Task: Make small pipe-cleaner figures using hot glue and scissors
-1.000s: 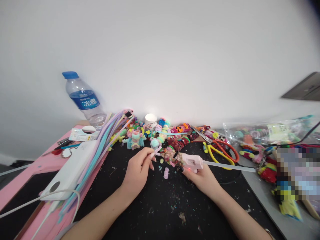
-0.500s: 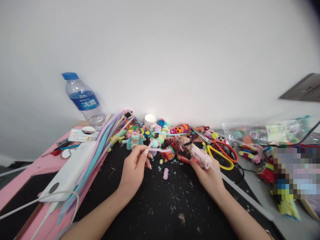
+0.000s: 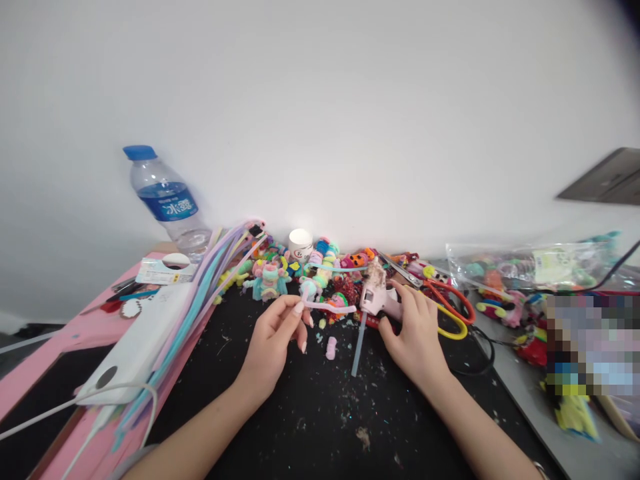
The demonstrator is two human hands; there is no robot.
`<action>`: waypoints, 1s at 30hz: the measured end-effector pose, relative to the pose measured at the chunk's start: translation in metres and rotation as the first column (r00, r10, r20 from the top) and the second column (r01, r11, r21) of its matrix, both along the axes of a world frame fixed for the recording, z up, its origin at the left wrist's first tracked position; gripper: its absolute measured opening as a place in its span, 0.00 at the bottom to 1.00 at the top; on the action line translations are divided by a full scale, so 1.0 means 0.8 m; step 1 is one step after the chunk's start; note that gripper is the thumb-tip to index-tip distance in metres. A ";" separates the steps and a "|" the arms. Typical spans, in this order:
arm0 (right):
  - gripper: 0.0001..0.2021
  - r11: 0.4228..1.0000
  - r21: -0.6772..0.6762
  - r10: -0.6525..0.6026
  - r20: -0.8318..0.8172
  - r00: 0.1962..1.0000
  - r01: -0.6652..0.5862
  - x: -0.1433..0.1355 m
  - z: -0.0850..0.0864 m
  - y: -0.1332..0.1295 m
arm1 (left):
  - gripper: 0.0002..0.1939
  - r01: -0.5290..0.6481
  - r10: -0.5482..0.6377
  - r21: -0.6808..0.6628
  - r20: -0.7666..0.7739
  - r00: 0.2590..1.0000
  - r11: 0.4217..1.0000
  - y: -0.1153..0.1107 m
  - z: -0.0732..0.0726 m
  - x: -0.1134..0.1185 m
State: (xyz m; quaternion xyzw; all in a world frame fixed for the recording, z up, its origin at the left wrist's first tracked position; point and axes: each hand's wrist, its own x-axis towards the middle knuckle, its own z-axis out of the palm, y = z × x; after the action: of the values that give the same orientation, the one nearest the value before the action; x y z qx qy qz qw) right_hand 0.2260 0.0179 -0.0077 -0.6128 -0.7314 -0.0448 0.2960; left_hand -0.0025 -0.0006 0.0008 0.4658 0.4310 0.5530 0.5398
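Note:
My left hand (image 3: 277,333) pinches a bent lilac pipe cleaner (image 3: 327,307) between thumb and fingers; its free part points right. At the right, a pale pink hot glue gun (image 3: 373,298) rests on its side, its grimy nozzle pointing away and a translucent glue stick (image 3: 359,347) sticking out toward me. My right hand (image 3: 417,333) is at the end of the gun's handle, with thumb and fingers spread apart; whether the palm touches the handle is hidden. A short lilac fuzzy roll (image 3: 331,348) lies on the black mat (image 3: 310,427) between my hands.
Fuzzy figures (image 3: 270,279) and a white tub (image 3: 301,244) line the wall. Scissors with orange and yellow handles (image 3: 453,330) lie right. At left are a bottle (image 3: 170,200), a white power bank (image 3: 135,347) and a pipe cleaner bundle (image 3: 195,320). A plastic bag (image 3: 530,267) lies far right.
The glue gun has turned and moved left, its glue stick now pointing toward me. My right hand has loosened from it. The pipe cleaner in my left hand has shifted slightly right.

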 end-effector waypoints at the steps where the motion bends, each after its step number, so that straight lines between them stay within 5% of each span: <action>1: 0.24 1.000 0.025 0.017 -0.016 1.000 -0.017 -0.002 0.005 -0.003 | 0.09 0.016 -0.016 0.000 -0.014 1.000 1.000 -0.001 0.002 0.001; 5: 0.11 0.966 0.107 0.248 -0.154 0.956 -0.234 -0.014 0.023 -0.018 | 0.09 0.068 -0.067 0.006 -0.091 0.994 0.998 -0.007 0.009 0.006; 10: 0.04 0.831 -0.062 0.488 -0.392 0.779 -0.552 -0.031 0.023 -0.035 | 0.09 0.214 -0.214 -0.020 -0.168 0.962 0.977 -0.015 0.013 0.011; 17: 0.12 0.825 -0.154 0.238 -0.778 0.581 -0.544 -0.041 0.015 -0.042 | 0.11 0.371 -0.372 -0.045 -0.216 0.903 0.927 -0.019 0.009 0.014; 23: 0.14 0.810 -0.188 0.048 -0.923 0.382 -0.556 -0.038 0.005 -0.038 | 0.10 0.462 -0.471 -0.097 -0.217 0.855 0.882 -0.021 0.006 0.015; 30: 0.16 0.808 -0.237 0.031 -0.897 0.441 -0.539 -0.038 0.007 -0.035 | 0.12 0.419 -0.402 -0.031 -0.356 0.844 0.907 -0.017 0.006 0.009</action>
State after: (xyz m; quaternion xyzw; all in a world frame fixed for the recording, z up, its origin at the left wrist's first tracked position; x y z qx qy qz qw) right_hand 0.1958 -0.0099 -0.0020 -0.4652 -0.5637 0.5077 0.4562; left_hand 0.0050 -0.0145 0.0056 0.6520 0.3980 0.3418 0.5474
